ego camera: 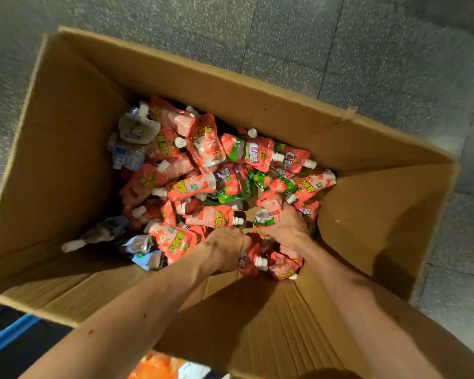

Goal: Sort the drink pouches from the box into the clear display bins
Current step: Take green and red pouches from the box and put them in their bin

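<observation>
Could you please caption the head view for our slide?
Left hand and right hand grip red drink pouches inside a cardboard box.

Red-pink pouches (207, 143), brown box (66, 132)

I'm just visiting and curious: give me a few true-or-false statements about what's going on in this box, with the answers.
1. Both the left hand and the right hand are down inside the cardboard box. True.
2. Most pouches are blue. False: most drink pouches are red or pink; a few blue-and-white pouches lie at the left.
3. The box stands on a wooden table. False: it sits on a grey speckled floor.
4. Many pouches have white caps. True.
5. The right hand lies flat and empty. False: its fingers curl round a pouch.
</observation>
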